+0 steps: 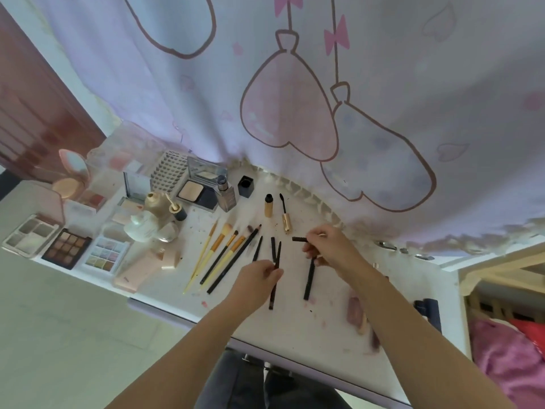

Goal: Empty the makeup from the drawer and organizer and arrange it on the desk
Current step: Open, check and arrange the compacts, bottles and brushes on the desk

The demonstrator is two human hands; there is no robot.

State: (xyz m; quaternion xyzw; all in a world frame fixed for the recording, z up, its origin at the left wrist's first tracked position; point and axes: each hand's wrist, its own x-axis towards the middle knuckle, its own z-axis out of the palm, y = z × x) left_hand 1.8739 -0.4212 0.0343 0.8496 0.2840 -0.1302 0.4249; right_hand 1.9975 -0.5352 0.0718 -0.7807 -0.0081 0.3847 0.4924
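Both hands pinch dark pencils: left hand [259, 276] one [275, 278], right hand [327, 246] another [309, 277]; brushes [224, 255] and palettes [67, 246] crowd the surface [309, 326] leftward.

1. There is one view only, from a camera worn on the person's head, so no second view shares the scene.
2. It looks forward and steeply down over the white surface [295, 326], close enough that both forearms fill the lower frame.
3. It is tilted: the surface's near edge slants down to the right.
4. The wide angle bends the hanging curtain [295, 84] across the top.
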